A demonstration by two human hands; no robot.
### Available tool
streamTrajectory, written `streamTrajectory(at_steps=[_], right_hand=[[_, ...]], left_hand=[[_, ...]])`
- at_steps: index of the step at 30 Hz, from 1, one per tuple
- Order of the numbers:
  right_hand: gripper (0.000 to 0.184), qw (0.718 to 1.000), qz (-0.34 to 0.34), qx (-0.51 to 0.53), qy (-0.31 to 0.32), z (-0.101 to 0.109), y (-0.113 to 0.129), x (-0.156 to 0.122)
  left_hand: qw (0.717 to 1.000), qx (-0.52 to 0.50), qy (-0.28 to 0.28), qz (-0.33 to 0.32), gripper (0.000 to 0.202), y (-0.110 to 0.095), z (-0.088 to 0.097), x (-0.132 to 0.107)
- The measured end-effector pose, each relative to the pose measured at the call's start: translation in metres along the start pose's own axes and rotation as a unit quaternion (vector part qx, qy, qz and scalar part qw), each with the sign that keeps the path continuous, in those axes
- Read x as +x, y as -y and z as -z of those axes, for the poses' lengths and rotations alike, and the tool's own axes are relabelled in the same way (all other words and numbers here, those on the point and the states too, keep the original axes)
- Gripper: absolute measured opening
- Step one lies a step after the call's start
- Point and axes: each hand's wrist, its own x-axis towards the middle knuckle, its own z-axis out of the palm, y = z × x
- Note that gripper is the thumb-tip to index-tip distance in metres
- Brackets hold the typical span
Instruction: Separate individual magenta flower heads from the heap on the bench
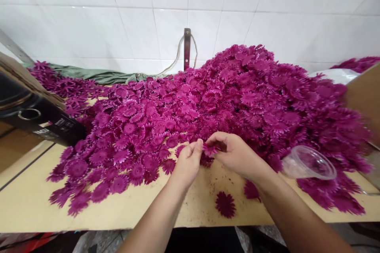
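Between my two hands is a magenta artificial flower (pixel 210 149), held over the front middle of the table. The closed fingers of my right hand (pixel 230 152) grip it from the right. My left hand (pixel 190 160) is pinched closed at the flower's left edge, thumb up; its fingertips are partly hidden. Behind both hands spreads a large heap of similar magenta flowers (pixel 190 106). A single dark magenta flower (pixel 225 204) lies on the tabletop below my hands, and another flower (pixel 251 189) lies partly behind my right forearm.
A clear plastic cup (pixel 314 164) lies tipped at the right. A black box (pixel 44 114) stands at the left, with star-shaped magenta pieces (pixel 68 87) behind it. A brown board (pixel 365 99) bounds the right side. A metal bracket (pixel 187 49) is against the white tiled wall (pixel 133 27).
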Motion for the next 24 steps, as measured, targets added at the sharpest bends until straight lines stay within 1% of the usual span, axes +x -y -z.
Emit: streamTrajectory(at_steps=[1,3,6,9,11,12,14,15,16,17,18,19,20,21,22,24], right_hand=[[0.012,0.999,0.01,-0.039,-0.02,-0.001,-0.001,0.001],[0.013,0.992,0.008,-0.107,-0.071,-0.003,-0.003,0.002],[0.011,0.977,-0.014,-0.151,-0.152,-0.004,-0.01,0.01],[0.012,0.954,-0.064,-0.175,-0.234,0.01,-0.025,0.026],[0.017,0.944,-0.093,-0.172,-0.267,0.023,-0.034,0.036],[0.022,0.943,-0.088,-0.168,-0.275,0.029,-0.036,0.039],[0.033,0.945,-0.033,-0.167,-0.278,0.036,-0.032,0.039],[0.034,0.949,0.005,-0.168,-0.268,0.035,-0.027,0.036],[0.031,0.957,0.036,-0.16,-0.24,0.032,-0.02,0.031],[0.024,0.969,0.051,-0.14,-0.195,0.028,-0.014,0.025],[0.017,0.983,0.049,-0.106,-0.138,0.022,-0.007,0.019],[0.01,0.994,0.03,-0.062,-0.081,0.016,-0.001,0.013],[0.006,0.999,0.0,-0.015,-0.029,0.01,0.002,0.008],[0.004,0.999,-0.03,0.028,0.008,0.005,0.004,0.004],[0.006,0.996,-0.054,0.062,0.028,0.001,0.005,0.001],[0.011,0.991,-0.074,0.105,0.033,-0.004,0.001,0.0]], left_hand=[[1.0,0.004,0.004,-0.001,0.047,-0.001,-0.001,-0.002],[1.0,0.014,0.011,0.011,0.04,-0.002,-0.002,-0.004],[1.0,0.022,0.008,0.021,0.029,-0.002,-0.005,-0.008],[1.0,0.025,0.012,0.013,0.024,-0.002,-0.005,-0.011],[1.0,0.02,0.008,0.013,0.025,-0.002,-0.004,-0.012],[1.0,0.015,0.0,0.012,0.028,-0.002,-0.003,-0.011],[1.0,0.01,-0.018,0.006,0.033,-0.002,-0.001,-0.009],[1.0,0.011,-0.025,0.003,0.035,-0.001,-0.001,-0.008],[0.999,0.013,-0.029,0.002,0.037,-0.001,0.0,-0.006],[0.999,0.012,-0.031,0.003,0.037,0.0,0.0,-0.004],[0.999,0.008,-0.031,0.006,0.038,0.001,0.0,-0.002],[0.999,0.001,-0.03,0.011,0.039,0.002,0.001,-0.001],[0.999,-0.01,-0.027,0.017,0.04,0.003,0.001,0.0],[0.999,-0.02,-0.023,0.022,0.041,0.003,0.001,0.001],[0.999,-0.03,-0.019,0.025,0.042,0.004,0.001,0.001],[0.999,-0.038,-0.008,0.023,0.043,0.003,0.001,0.0]])
